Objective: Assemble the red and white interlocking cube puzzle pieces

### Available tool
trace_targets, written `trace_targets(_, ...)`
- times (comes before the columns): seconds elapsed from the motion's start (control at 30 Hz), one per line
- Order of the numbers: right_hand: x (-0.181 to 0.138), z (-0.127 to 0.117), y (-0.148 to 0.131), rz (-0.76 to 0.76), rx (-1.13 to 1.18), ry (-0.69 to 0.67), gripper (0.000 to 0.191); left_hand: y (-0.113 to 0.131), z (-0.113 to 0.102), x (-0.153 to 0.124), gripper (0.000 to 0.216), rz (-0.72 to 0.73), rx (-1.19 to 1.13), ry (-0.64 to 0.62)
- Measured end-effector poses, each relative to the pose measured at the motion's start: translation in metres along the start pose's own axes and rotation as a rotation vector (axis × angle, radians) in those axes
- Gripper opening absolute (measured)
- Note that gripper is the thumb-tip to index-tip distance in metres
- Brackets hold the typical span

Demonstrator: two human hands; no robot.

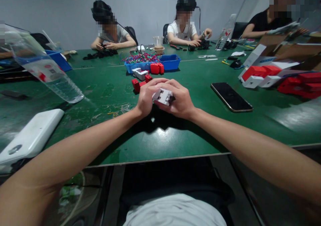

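Observation:
Both of my hands meet above the green table (140,145), wrapped round a small white plastic housing (164,96). My left hand (146,98) presses on its left side, and my right hand (182,100) closes over its right side. Dark openings show on the end of the housing that faces me; the fingers hide most of the rest. Just behind my left hand lie red plastic blocks (136,85), and a white housing piece (140,73) sits a little farther back.
Blue bins (170,62) with coloured wires stand beyond my hands. A phone (232,97) lies to the right, near red and white housings (262,72) by cardboard boxes (288,50). On the left are a tilted water bottle (50,72) and a white device (32,135). Several people sit opposite.

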State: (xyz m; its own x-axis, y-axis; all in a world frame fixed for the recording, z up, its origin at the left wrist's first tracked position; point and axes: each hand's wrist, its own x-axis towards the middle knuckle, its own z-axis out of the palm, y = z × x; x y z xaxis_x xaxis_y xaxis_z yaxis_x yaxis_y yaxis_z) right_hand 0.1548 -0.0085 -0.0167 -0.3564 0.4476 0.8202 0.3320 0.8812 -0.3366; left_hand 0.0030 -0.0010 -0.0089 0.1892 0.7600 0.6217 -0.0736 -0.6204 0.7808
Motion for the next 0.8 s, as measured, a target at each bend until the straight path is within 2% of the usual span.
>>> trace_targets(0.17, 0.007, -0.001, -0.005, 0.397, 0.444, 0.143, 0.054, 0.0, 0.006, -0.003, 0.044, -0.075, 0.038, 0.079)
trace_targets(0.27, 0.01, 0.001, -0.011, 0.583, 0.638, 0.161, 0.054, -0.001, 0.012, -0.001, 0.047, -0.163, -0.098, 0.075)
trace_targets(0.33, 0.011, 0.004, -0.014, 0.652, 0.659, 0.179, 0.055, -0.001, 0.017, 0.0, 0.053, -0.27, -0.232, 0.064)
trace_targets(0.43, 0.01, 0.008, -0.016, 0.658, 0.476, 0.247, 0.059, 0.003, 0.026, -0.001, 0.058, -0.383, -0.349, 0.053)
trace_targets(0.53, 0.007, 0.011, -0.009, 0.55, 0.153, 0.358, 0.059, 0.008, 0.034, -0.006, 0.059, -0.398, -0.393, 0.014)
trace_targets(0.6, 0.006, 0.012, -0.002, 0.46, 0.026, 0.385, 0.06, 0.009, 0.038, -0.009, 0.054, -0.379, -0.383, 0.01)
trace_targets(0.7, 0.006, 0.015, 0.004, 0.418, 0.052, 0.318, 0.06, 0.004, 0.04, -0.007, 0.056, -0.356, -0.282, 0.063)
trace_targets(0.8, 0.01, 0.02, 0.0, 0.481, 0.192, 0.269, 0.056, -0.003, 0.037, -0.003, 0.061, -0.318, -0.158, 0.153)
